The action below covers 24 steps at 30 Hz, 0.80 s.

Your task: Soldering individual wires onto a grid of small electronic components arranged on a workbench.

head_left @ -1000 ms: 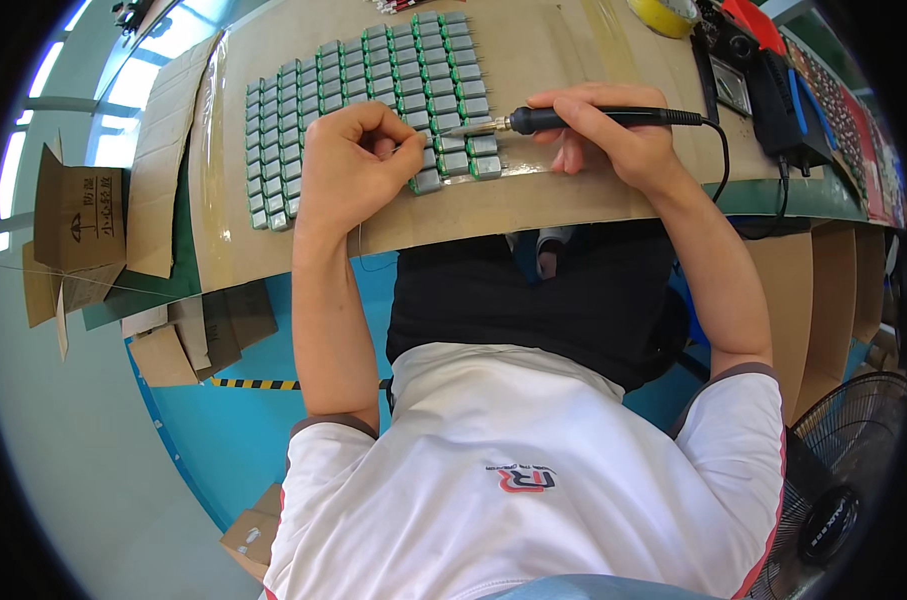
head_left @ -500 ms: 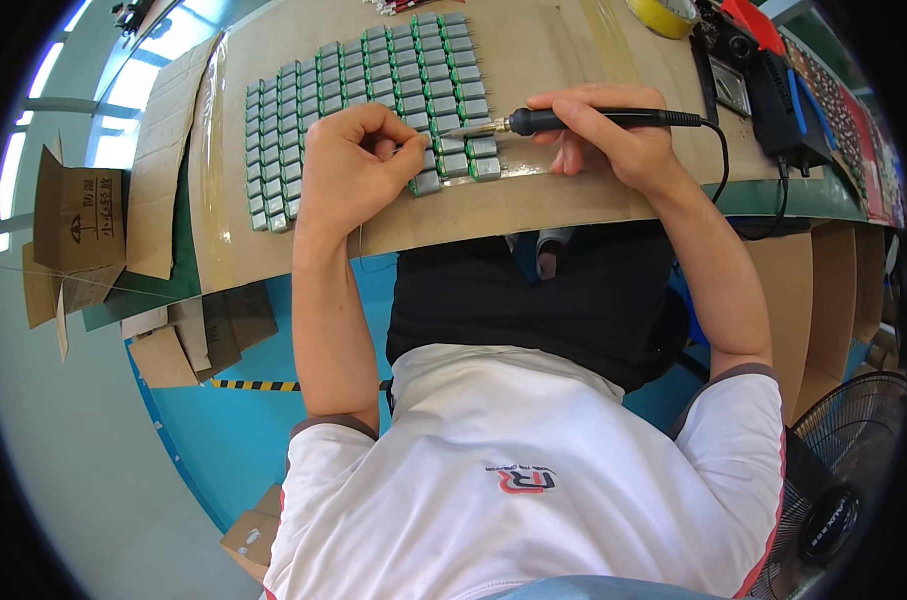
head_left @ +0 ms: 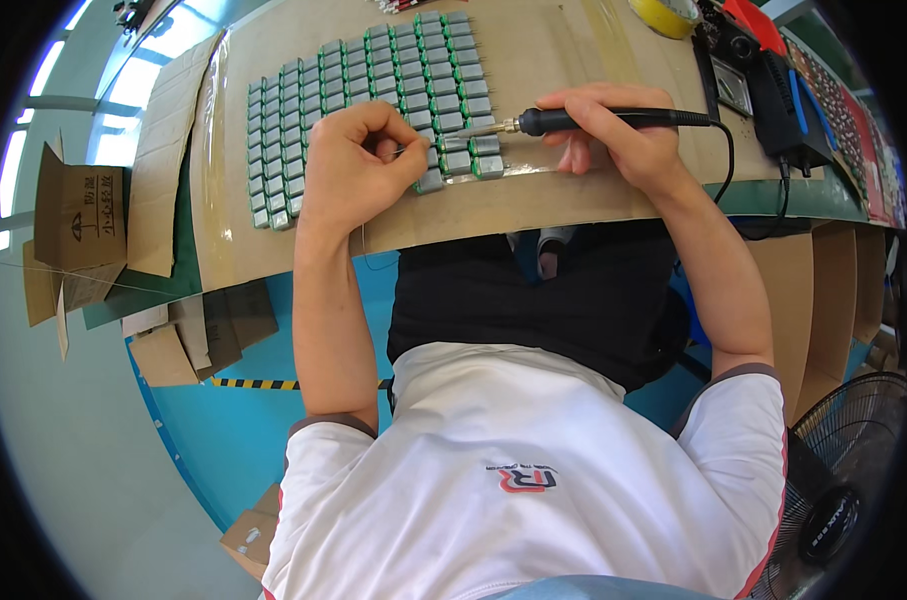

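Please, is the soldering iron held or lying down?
Held: the right hand grips the soldering iron by its black handle, its tip toward the grey blocks.

Cartons, tape and a fan ring the desk (head_left: pixel 811 198)!

Up at the far edge, right of centre, sits a yellow tape roll (head_left: pixel 663 14), with a red object (head_left: pixel 755 25) by the far right corner, and over to the left of the roll, a small red-and-white bundle (head_left: pixel 398 4)! Swing to the left edge: a cardboard sheet (head_left: pixel 168 160) slants there, an open brown carton (head_left: pixel 83 215) just outside it, flaps spread! Below the near left corner, more folded cardboard (head_left: pixel 213 335), then black-and-yellow striped tape (head_left: pixel 258 384) across the blue floor (head_left: pixel 338 300)! Beyond the near right corner, tall cartons (head_left: pixel 823 300), and below them a black fan (head_left: pixel 833 500)!
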### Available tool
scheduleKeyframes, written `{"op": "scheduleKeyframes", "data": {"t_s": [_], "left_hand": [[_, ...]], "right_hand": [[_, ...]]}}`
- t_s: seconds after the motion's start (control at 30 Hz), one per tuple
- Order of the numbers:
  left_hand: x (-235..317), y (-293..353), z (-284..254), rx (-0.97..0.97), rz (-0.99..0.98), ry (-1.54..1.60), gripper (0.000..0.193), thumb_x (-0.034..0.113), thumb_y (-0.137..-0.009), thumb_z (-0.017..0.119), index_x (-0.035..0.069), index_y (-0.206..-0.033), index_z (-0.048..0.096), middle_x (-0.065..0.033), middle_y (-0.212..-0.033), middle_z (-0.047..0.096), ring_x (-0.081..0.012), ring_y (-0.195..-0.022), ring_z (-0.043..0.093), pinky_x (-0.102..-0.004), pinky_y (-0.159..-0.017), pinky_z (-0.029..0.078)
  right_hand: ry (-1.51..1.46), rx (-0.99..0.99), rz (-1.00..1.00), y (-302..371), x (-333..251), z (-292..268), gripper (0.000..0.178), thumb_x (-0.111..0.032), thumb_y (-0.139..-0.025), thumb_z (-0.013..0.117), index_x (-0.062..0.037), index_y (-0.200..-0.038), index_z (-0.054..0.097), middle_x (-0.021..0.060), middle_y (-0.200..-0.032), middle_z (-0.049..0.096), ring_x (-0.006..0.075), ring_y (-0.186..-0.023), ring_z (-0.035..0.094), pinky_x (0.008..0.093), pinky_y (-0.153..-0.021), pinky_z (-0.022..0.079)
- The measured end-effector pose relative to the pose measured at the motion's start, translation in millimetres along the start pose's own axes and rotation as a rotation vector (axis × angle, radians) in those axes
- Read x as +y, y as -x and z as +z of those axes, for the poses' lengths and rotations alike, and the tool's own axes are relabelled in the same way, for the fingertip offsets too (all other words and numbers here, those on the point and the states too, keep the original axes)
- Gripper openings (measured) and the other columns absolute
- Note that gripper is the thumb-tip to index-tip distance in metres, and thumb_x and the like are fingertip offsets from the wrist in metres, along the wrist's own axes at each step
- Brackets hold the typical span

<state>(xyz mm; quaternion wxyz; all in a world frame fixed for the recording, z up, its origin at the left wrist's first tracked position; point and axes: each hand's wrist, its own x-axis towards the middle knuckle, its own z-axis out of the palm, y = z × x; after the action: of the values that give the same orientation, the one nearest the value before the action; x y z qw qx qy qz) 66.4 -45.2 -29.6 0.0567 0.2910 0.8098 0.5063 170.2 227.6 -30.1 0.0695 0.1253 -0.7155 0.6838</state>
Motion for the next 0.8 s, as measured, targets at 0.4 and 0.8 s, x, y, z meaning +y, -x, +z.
{"op": "scheduleKeyframes", "data": {"t_s": [0.4, 0.8], "left_hand": [[2.5, 1.1, -1.4, -0.037, 0.039, 0.003, 0.007, 0.002, -0.069, 0.072, 0.001, -0.068, 0.065, 0.0031, -0.060, 0.053, -0.0039, -0.056, 0.040, -0.0213, -0.050, 0.032], [2.7, 1.5, -1.2, -0.048, 0.052, 0.009, 0.007, 0.001, -0.069, 0.073, 0.001, -0.068, 0.066, 0.0025, -0.060, 0.054, -0.0044, -0.056, 0.041, -0.0215, -0.051, 0.033]], "right_hand": [[-0.041, 0.014, 0.044, -0.7, -3.9, 4.0, 0.021, -0.006, -0.096, 0.060, 0.0090, -0.104, 0.072, 0.0078, -0.063, 0.064, 0.0139, -0.057, 0.065, 0.0303, -0.064, 0.061], [-0.009, -0.007, 0.040, -0.3, -3.0, 3.3, 0.024, -0.006, -0.097, 0.057, 0.0101, -0.106, 0.071, 0.0127, -0.073, 0.068, 0.0141, -0.057, 0.064, 0.0297, -0.060, 0.059]]}}
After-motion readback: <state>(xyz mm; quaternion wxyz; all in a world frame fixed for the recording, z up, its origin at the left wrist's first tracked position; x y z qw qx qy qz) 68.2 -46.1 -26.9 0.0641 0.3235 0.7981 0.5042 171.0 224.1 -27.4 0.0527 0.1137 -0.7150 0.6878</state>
